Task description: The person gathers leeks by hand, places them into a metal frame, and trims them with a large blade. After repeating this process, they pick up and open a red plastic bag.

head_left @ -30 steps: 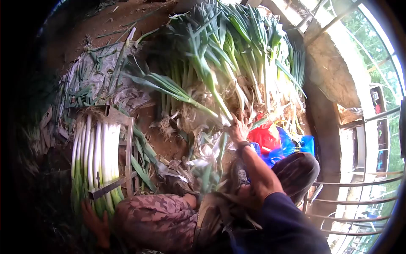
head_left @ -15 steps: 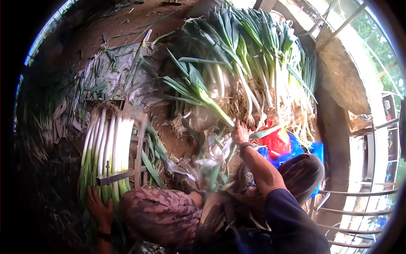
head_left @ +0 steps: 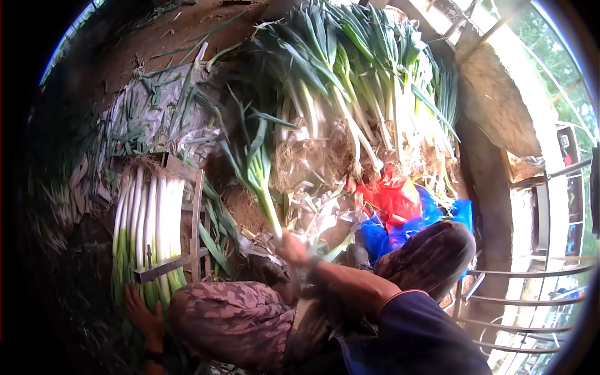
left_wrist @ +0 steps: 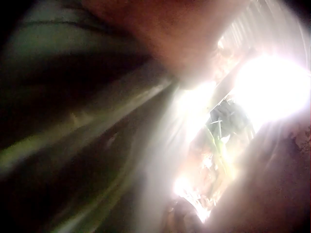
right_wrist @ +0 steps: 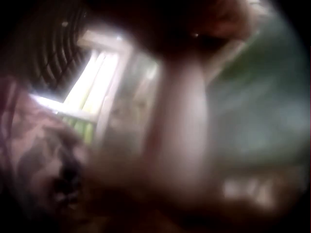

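My right hand [head_left: 292, 250] grips one leek [head_left: 267, 209] near its root end, over my lower legs, with the green leaves pointing up and away. In the right wrist view its pale stalk [right_wrist: 182, 116] is a blur under the fingers. To the left, a bundle of leeks [head_left: 147, 212] lies side by side in a metal frame [head_left: 196, 225], white parts and roots toward the far end. My left hand [head_left: 144, 315] rests with extended fingers on their green leaves, just below the frame's near crossbar [head_left: 164, 269]. Glare and blur fill most of the left wrist view.
A large pile of leeks [head_left: 350, 81] with hairy roots stands ahead. Red plastic [head_left: 397, 197] and blue plastic [head_left: 431, 212] lie by my right knee [head_left: 437, 250]. Leaf scraps cover a pale sheet [head_left: 162, 106] at far left. Curved metal bars [head_left: 525, 300] stand at right.
My right hand has drawn the leek away from the pile, toward my body and to the left; the leek now stands more upright. The left hand stays on the bundle's leaves.
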`<state>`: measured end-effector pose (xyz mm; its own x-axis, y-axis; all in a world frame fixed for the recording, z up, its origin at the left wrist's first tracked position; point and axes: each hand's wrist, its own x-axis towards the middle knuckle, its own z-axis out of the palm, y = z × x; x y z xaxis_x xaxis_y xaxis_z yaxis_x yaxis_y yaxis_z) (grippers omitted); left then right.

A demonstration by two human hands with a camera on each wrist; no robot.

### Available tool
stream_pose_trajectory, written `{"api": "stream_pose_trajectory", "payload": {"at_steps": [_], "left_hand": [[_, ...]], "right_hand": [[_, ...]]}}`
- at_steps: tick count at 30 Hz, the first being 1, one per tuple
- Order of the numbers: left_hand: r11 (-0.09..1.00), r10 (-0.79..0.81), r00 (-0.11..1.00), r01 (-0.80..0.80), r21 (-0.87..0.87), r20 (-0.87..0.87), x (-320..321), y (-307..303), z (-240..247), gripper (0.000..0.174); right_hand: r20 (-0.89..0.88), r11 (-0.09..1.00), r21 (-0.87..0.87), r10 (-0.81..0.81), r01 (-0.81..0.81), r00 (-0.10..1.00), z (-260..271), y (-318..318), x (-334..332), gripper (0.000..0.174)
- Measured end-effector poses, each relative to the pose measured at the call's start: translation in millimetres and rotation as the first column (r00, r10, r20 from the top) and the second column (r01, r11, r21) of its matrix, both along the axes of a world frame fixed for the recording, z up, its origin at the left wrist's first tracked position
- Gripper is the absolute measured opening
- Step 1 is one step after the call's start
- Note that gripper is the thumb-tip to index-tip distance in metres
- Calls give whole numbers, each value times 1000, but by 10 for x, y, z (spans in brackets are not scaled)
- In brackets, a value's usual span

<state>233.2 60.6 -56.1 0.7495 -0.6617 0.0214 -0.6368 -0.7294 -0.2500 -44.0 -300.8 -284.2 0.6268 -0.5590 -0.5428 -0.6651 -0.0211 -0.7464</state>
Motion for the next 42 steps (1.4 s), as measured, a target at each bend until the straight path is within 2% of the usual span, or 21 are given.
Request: {"api": "stream_pose_trajectory", "payload": {"at_steps": [1, 2, 4, 7, 10, 12, 14, 15, 16, 17, 18, 20, 22, 23, 27, 32, 34, 35, 36, 40, 42], "left_hand": [[1000, 2, 1000, -2, 1, -4, -16, 5, -1, 89], [1000, -1, 1000, 1, -9, 3, -31, -6, 1, 89], [1000, -2, 1000, 2, -24, 8, -63, -42, 4, 88], [1000, 15, 1000, -14, -19, 9, -69, -44, 11, 88], [1000, 0, 1000, 0, -16, 16, -64, -38, -8, 88], [1000, 1, 1000, 0, -19, 14, -69, -54, 7, 87], [1000, -9, 1000, 10, -23, 16, -54, -43, -7, 88], [999, -26, 999, 27, -30, 22, -41, -40, -16, 88], [999, -26, 999, 27, -28, 20, -29, -25, -19, 88], [999, -26, 1000, 26, -37, 2, -18, -4, -20, 88], [999, -22, 1000, 22, -47, -15, -7, 4, -29, 88], [999, -20, 1000, 20, -40, -13, -9, -2, -26, 88], [1000, -20, 1000, 20, -24, -19, -39, 14, -1, 87], [1000, -8, 1000, 7, -19, -27, -54, 0, 20, 87], [1000, 17, 1000, -17, 8, -24, -105, -98, 106, 85], [999, -8, 1000, 7, -50, -16, -113, -70, 54, 84], [998, -16, 1000, 16, -62, -7, -97, -63, 85, 83], [998, -11, 1000, 10, -54, -18, -96, -58, 79, 83], [999, -8, 1000, 7, -46, -27, -93, -66, 86, 84], [997, 5, 994, -13, -73, -112, -50, -83, 265, 88], [983, -77, 941, 16, -184, -328, 132, 43, 246, 95]], "right_hand": [[-21, 989, -143, 37, -39, 999, 134, 27, 42, 37], [-24, 989, -144, 40, -43, 999, 229, -10, 61, 37], [1, 923, -380, 70, -64, 998, 385, -244, 110, 32], [124, 819, -573, 39, 40, 991, 687, -918, 216, 23], [203, 585, -797, 26, 150, 979, 1022, -1785, 289, 20], [333, 755, -559, -174, 342, 927, 1062, -2417, 344, 25], [570, 912, -137, -247, 387, 784, 1599, -2747, 224, 46], [433, 747, -538, -153, 391, 888, 1593, -2903, 186, 61], [253, 459, -842, -124, 282, 959, 1572, -3018, 133, 79], [51, 611, -764, -264, 208, 963, 1599, -3062, 38, 95], [9, 627, -744, -338, 232, 941, 1440, -3111, -47, 91], [137, 654, -637, -425, 409, 895, 1247, -3021, -196, 81], [-165, 795, -480, -496, 370, 852, 711, -3215, -357, 73], [-172, 773, -526, -505, 354, 846, 628, -3153, -355, 63], [-174, 864, -385, -413, 324, 894, 654, -3231, -397, 50], [-50, 801, -509, -394, 316, 918, 934, -3287, -514, 53], [-194, 876, -454, -273, 160, 942, 1271, -3388, -533, 53], [-87, 808, -553, -302, 206, 949, 1381, -3324, -467, 49], [-118, 783, -605, -267, 144, 957, 1588, -3342, -504, 32], [-222, 557, -830, -264, -40, 939, 2649, -3154, -320, 12], [-283, 206, -947, -177, -245, 943, 3109, -3147, -364, 9]]}}
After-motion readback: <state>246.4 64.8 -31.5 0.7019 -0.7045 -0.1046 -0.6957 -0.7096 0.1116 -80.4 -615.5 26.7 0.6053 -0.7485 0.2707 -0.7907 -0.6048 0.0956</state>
